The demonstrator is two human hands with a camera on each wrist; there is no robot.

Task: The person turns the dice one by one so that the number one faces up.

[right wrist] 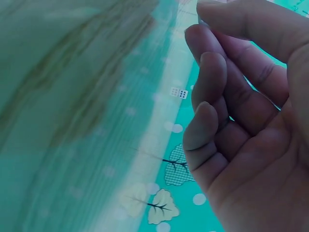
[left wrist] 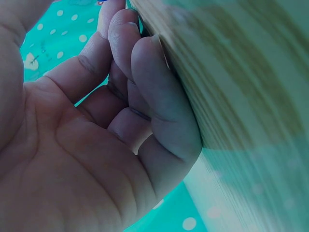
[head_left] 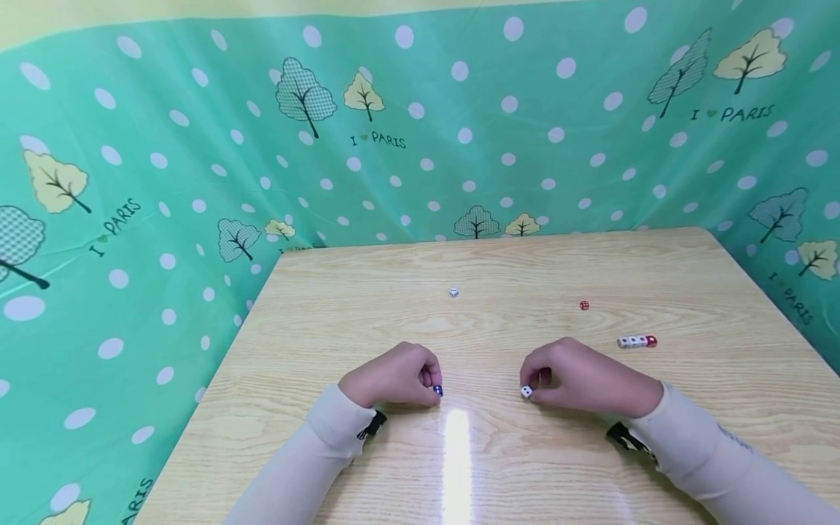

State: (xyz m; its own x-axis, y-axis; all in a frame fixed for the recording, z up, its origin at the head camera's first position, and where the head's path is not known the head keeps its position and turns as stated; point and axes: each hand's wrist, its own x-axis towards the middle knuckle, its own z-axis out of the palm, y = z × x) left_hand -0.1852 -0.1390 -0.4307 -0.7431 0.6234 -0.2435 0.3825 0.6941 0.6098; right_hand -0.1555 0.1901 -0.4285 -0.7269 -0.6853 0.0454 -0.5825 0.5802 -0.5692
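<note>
In the head view my left hand [head_left: 397,375] pinches a blue die [head_left: 438,391] between thumb and fingers, low over the wooden table. A sliver of blue shows at the top edge of the left wrist view, by the fingertips [left wrist: 112,14]. Across from it, my right hand [head_left: 577,375] pinches a white die [head_left: 526,391] with black dots. The other fingers of both hands are bent, with the palms facing inward. In the right wrist view that held die is mostly hidden by thumb and finger.
Right of my right hand lies a row of white dice [head_left: 632,341] with a red die [head_left: 651,340] at its right end. A single red die [head_left: 585,305] lies behind it. Farther back stands a white die [head_left: 453,292]. Green patterned cloth [head_left: 459,146] hangs behind the table [head_left: 367,277].
</note>
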